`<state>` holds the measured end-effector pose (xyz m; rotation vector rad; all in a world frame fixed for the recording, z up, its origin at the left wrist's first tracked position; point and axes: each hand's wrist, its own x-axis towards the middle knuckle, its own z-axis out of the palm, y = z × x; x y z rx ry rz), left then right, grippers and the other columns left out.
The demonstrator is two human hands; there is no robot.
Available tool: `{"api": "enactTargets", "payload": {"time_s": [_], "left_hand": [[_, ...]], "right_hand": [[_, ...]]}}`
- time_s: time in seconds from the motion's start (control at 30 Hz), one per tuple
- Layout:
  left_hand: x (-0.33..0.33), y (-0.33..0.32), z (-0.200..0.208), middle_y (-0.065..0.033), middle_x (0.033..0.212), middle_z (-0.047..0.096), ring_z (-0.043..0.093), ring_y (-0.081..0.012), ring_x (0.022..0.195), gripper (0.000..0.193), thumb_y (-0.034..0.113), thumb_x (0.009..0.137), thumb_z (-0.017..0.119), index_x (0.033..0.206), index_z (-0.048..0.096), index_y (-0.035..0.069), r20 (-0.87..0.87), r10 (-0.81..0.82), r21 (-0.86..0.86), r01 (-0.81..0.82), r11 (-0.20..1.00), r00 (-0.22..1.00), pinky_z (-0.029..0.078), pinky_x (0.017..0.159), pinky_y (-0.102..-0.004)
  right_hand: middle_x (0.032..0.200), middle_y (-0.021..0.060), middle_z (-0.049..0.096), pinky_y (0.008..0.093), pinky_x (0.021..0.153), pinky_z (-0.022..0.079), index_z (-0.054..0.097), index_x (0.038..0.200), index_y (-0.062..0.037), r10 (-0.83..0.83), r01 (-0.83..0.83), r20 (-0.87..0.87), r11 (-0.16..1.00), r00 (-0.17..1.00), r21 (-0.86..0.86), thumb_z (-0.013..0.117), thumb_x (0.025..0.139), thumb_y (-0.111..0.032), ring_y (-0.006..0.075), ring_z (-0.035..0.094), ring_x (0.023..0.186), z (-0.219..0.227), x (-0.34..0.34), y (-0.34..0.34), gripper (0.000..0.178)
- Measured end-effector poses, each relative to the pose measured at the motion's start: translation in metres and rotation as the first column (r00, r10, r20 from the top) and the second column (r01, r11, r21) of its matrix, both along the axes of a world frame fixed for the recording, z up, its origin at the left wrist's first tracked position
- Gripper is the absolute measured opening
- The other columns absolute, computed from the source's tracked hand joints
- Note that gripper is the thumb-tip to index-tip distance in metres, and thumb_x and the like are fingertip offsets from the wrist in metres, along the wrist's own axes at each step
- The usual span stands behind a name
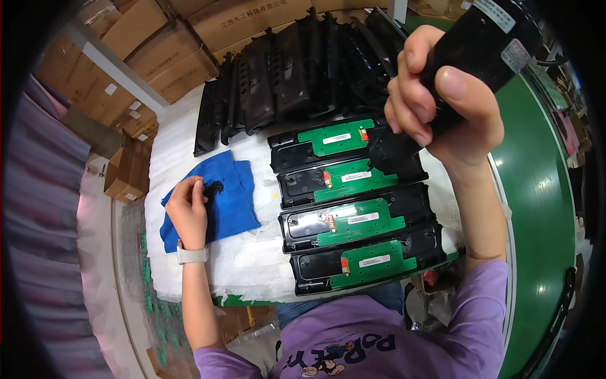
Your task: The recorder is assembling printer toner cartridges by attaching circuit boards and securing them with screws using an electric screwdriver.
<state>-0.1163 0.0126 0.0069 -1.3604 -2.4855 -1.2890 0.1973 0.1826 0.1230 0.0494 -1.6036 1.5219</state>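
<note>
My right hand [448, 101] is wrapped round a black electric screwdriver [483, 47], a thick cylinder with pale labels, raised over the right side of the table. Its tip cannot be made out against the dark parts below. At the left, my left hand [188, 205] is pinched together over a blue cloth [233, 221], beside a small heap of black screws [215, 188]. Whatever its fingertips hold is too small to tell. Between my hands, several black plastic panels [307, 234] lie in a column, each with a green circuit board [372, 258] on it.
Many black plastic housings [290, 69] stand packed along the far side of the table. White foam sheeting [246, 268] covers the tabletop. Cardboard boxes [167, 54] are stacked behind and to the left. Green flooring [536, 208] shows at the right.
</note>
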Motion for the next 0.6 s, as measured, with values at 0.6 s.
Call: {"api": "enactTargets", "payload": {"time_s": [0.6], "left_hand": [[0.120,0.065,0.009,-0.0069,0.087,0.062,0.048,-0.0078,0.066,0.015,0.011,0.092,0.055,0.100,0.060,-0.002,0.842,-0.492,0.535,0.458,0.710,-0.221,0.042,0.062,-0.0203]], "right_hand": [[0.064,-0.0003,0.045,0.0301,0.057,0.044,0.046,0.100,-0.0057,0.049,-0.063,-0.153,0.994,0.987,-0.088,0.050,0.087,-0.036,0.0106,0.044,0.045,-0.012,0.000,-0.001,0.034]]}}
